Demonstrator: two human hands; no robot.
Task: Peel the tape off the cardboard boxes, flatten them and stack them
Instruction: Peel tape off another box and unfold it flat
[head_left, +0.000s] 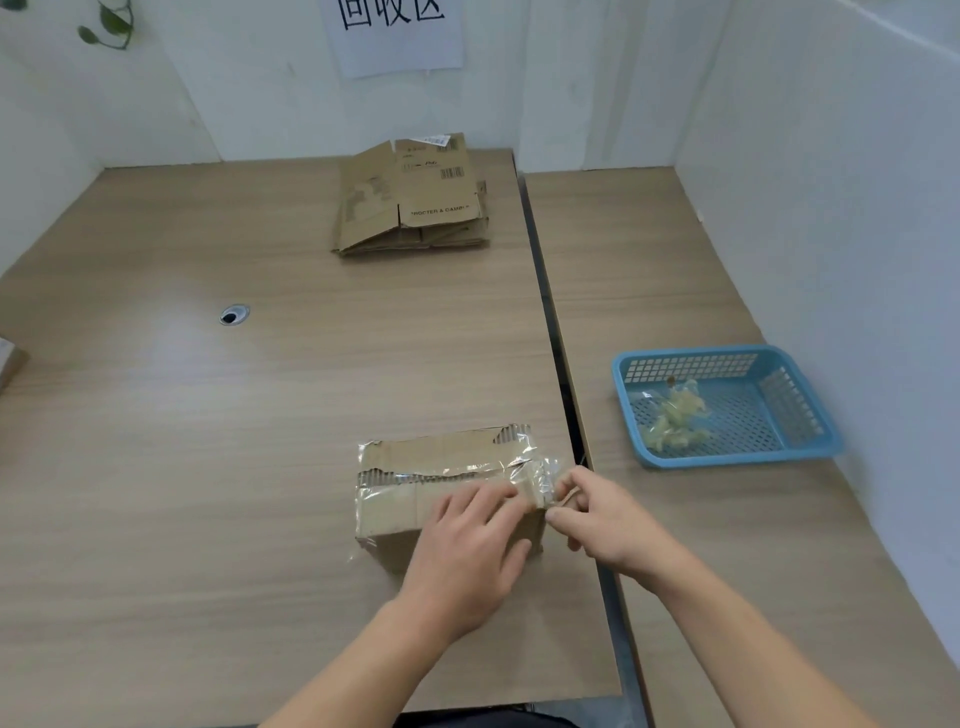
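A wide wood-grain surface (208, 415) fills the view, made of two tops set side by side with a dark gap between them. At its far side, near a white wall, lies a stack of flattened boxes (410, 202), brown cardboard with printed labels. On the right-hand top stands a blue plastic basket (727, 460) with mesh walls. Well apart from it, at the near right corner of the left-hand top, sits a small brown box (441, 452), not yet flattened, with its upper edges torn so the ridged core shows. It looks light and would probably slide or lift if the tape were pulled with nothing holding it down. Its panels seem stiff, but the ragged edges look soft. The left hand (467, 551) lies on the box's top, fingers straight and slightly spread, pressing it down. The right hand (608, 519) is at the box's right edge, thumb and fingertips pinching a loose end of clear tape (535, 470) that runs across the top seam. The tape looks thin, glossy and clingy, likely to split into strips or tear away the cardboard's paper skin. The best hold is probably the loose end close to where it leaves the box, pulled low along the strip. Smallest, a crumpled wad of tape (675, 421) lies inside the basket.
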